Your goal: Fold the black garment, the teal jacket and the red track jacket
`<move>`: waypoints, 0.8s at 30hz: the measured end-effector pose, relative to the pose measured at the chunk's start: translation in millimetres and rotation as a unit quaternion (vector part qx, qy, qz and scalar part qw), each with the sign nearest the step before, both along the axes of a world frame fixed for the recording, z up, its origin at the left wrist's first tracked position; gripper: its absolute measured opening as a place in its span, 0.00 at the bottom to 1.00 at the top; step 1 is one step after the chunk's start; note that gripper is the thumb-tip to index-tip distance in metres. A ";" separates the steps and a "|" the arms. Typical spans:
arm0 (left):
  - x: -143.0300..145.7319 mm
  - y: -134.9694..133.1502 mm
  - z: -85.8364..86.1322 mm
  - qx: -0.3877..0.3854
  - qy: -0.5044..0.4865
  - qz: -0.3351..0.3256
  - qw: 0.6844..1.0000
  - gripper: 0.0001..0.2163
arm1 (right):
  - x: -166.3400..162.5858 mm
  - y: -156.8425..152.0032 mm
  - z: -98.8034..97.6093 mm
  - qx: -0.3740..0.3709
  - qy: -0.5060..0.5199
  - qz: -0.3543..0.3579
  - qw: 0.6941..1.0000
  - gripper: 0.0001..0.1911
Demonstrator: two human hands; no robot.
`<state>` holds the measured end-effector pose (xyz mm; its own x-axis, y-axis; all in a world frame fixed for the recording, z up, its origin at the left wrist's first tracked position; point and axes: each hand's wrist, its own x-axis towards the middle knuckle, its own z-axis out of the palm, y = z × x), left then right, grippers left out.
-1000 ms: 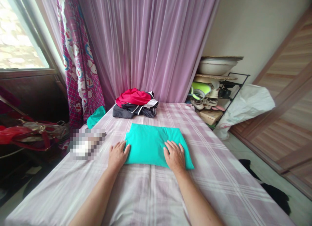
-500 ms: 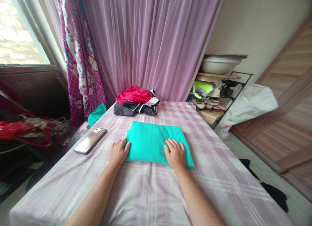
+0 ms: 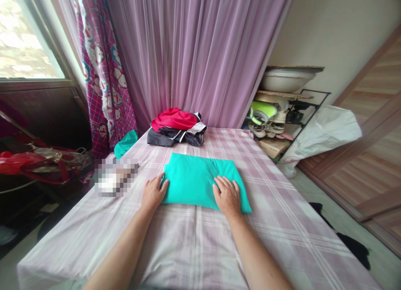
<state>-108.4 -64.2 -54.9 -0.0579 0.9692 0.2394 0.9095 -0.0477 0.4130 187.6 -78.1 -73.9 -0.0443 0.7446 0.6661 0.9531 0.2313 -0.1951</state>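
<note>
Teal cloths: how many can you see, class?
2. One, a folded teal cloth, lies on the plaid cover; the other, a teal bundle, is beside the cover's far left edge. Others may be hidden.

Arms [image 3: 123, 240] outstretched, left grip [image 3: 154, 192], right grip [image 3: 227, 195] relaxed, palms apparently down

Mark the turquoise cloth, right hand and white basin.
Turquoise cloth [image 3: 191, 180], head view: middle of its top surface.
Right hand [image 3: 228, 197], head view: back of the hand.
White basin [image 3: 285, 81], head view: outer wall.
</note>
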 end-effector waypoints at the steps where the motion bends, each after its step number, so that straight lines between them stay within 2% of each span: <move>1: -0.6 0.2 -0.5 0.000 -0.004 -0.003 1.000 0.22 | 0.0 -0.1 0.2 -0.002 0.000 0.000 1.000 0.17; 12: -8.2 4.5 -5.0 0.017 -0.079 -0.040 0.996 0.23 | -0.2 -0.2 0.9 -0.002 0.008 0.003 1.000 0.18; 20: -6.7 3.4 -1.8 0.032 -0.069 -0.024 0.997 0.23 | 0.8 -0.1 0.0 0.000 0.001 0.002 1.000 0.17; 24: -6.1 2.7 -2.4 0.015 -0.074 -0.011 0.997 0.23 | 1.2 0.0 -0.5 -0.006 0.003 0.006 1.000 0.17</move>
<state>-114.5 -61.5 -57.3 -0.0727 0.9633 0.2584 0.8374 -0.0817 0.5404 188.9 -78.1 -74.3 -0.0488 0.7517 0.6577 0.9490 0.2401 -0.2041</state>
